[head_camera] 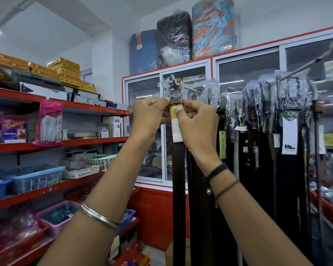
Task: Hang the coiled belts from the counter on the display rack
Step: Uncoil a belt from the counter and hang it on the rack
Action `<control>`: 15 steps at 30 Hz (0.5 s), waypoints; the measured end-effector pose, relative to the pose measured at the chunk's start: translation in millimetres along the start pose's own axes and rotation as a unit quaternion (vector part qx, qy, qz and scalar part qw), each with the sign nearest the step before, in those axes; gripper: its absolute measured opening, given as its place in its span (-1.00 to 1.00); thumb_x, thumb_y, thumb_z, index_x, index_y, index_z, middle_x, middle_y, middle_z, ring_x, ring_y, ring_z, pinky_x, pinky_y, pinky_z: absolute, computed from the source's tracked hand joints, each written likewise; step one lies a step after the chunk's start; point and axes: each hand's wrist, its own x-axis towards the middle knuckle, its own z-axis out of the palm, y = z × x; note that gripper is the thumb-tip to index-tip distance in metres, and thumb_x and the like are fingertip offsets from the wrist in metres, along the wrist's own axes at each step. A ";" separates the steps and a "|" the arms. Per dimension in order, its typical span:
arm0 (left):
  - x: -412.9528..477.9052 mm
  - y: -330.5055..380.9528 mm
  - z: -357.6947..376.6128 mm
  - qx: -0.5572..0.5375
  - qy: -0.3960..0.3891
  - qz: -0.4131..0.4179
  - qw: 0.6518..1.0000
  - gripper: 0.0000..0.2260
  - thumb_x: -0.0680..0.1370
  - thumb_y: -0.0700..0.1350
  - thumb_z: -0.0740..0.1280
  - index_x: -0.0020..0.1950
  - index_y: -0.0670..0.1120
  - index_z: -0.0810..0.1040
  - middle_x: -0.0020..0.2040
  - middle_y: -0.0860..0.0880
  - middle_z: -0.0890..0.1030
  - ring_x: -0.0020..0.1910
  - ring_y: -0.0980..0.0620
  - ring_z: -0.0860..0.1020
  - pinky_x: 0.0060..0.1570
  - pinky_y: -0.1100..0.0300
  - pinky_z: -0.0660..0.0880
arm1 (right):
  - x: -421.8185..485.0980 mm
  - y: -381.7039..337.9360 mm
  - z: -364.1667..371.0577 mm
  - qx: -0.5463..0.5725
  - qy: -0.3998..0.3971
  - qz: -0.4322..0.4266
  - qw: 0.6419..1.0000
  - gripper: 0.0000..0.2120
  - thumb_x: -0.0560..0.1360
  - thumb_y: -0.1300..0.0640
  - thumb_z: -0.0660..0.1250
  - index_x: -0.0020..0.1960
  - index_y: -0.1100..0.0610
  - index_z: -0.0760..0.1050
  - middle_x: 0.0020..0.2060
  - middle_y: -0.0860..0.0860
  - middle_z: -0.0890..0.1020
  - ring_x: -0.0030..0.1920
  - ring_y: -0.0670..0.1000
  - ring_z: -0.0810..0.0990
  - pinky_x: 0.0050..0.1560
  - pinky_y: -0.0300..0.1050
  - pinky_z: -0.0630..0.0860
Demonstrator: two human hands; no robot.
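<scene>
While both hands, left hand (149, 112) and right hand (197, 121), pinch the belt's (179, 179) wrapped buckle (175, 96) below the peg (178, 81), slippery plastic may miss it and drop.

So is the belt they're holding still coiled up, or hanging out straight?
Hanging straight. The belt drops as one long dark strap below both hands, the left hand and right hand pinching its wrapped buckle end.

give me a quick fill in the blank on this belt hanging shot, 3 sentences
1. Both hands, the left hand and the right hand, pinch the plastic-wrapped buckle of a dark ____ that hangs straight down.
2. The buckle is held up at a metal ____ of the display rack.
3. A silver bangle sits on the ____ wrist.

Missing words: belt; hook; left
</scene>
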 end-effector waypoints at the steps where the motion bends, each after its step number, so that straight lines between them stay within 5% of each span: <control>1: -0.1 -3.1 0.7 -0.002 0.004 0.002 1.000 -0.75 0.55 -0.25 0.29 -0.31 -0.14 0.61 -0.38 -0.04 0.64 -0.45 0.13 0.61 -0.44 0.31 0.55 | -1.7 2.2 0.0 -0.007 -0.002 -0.002 1.000 -0.73 0.46 0.19 0.38 0.14 0.22 0.57 -0.28 -0.09 0.64 -0.37 -0.22 0.52 -0.23 -0.40 0.51; 5: 2.8 -15.4 6.8 -0.004 -0.004 -0.019 1.000 -0.83 0.56 -0.25 0.29 -0.16 -0.18 0.65 -0.25 -0.13 0.67 -0.33 0.01 0.65 -0.32 0.18 0.63 | -3.1 20.6 -1.0 -0.032 -0.003 0.002 0.999 -0.67 0.46 0.16 0.39 0.21 0.16 0.53 0.03 0.06 0.69 -0.21 -0.11 0.60 -0.01 -0.18 0.60; 10: 6.3 -33.8 17.4 0.018 -0.018 -0.026 0.999 -0.77 0.58 -0.24 0.27 0.20 -0.24 0.57 -0.04 -0.21 0.66 -0.16 -0.08 0.61 -0.21 0.17 0.66 | 1.4 37.9 -14.2 -0.057 -0.034 -0.009 0.998 -0.66 0.47 0.22 0.36 0.25 0.14 0.51 0.07 0.08 0.67 -0.10 -0.10 0.61 -0.04 -0.50 0.49; 13: -4.3 -43.2 26.0 0.068 0.013 0.009 0.998 -0.72 0.57 -0.17 0.29 0.28 -0.13 0.53 0.10 -0.12 0.64 -0.03 -0.01 0.64 0.00 0.09 0.64 | -1.4 43.6 -29.7 -0.085 -0.057 -0.019 0.995 -0.69 0.47 0.22 0.35 0.21 0.11 0.54 0.02 0.06 0.68 -0.07 -0.03 0.64 0.07 -0.11 0.60; 15: -25.2 -44.3 37.0 0.132 0.066 0.066 0.987 -0.70 0.55 -0.12 0.30 0.29 -0.06 0.52 0.18 -0.05 0.52 0.06 0.04 0.58 0.12 0.14 0.58 | -9.2 45.8 -47.5 -0.103 -0.045 -0.042 0.993 -0.74 0.47 0.21 0.34 0.16 0.08 0.57 -0.02 0.03 0.68 -0.08 -0.04 0.64 0.03 -0.06 0.60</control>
